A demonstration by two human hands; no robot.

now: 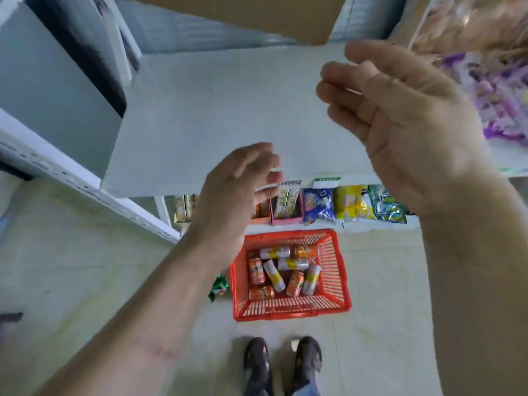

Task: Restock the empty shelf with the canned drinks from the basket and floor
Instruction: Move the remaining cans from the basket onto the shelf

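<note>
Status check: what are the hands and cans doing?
Left hand and right hand open, empty. Cans in red basket. Shelf bare, unobstructed.

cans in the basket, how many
8, all lying loose in the red basket: four orange cans, four pale cans. A green can lies on the floor outside it. Others may be hidden.

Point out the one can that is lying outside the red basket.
The green can on the floor, against the red basket's left wall; every other can lies inside the basket, orange or white-and-yellow.
</note>
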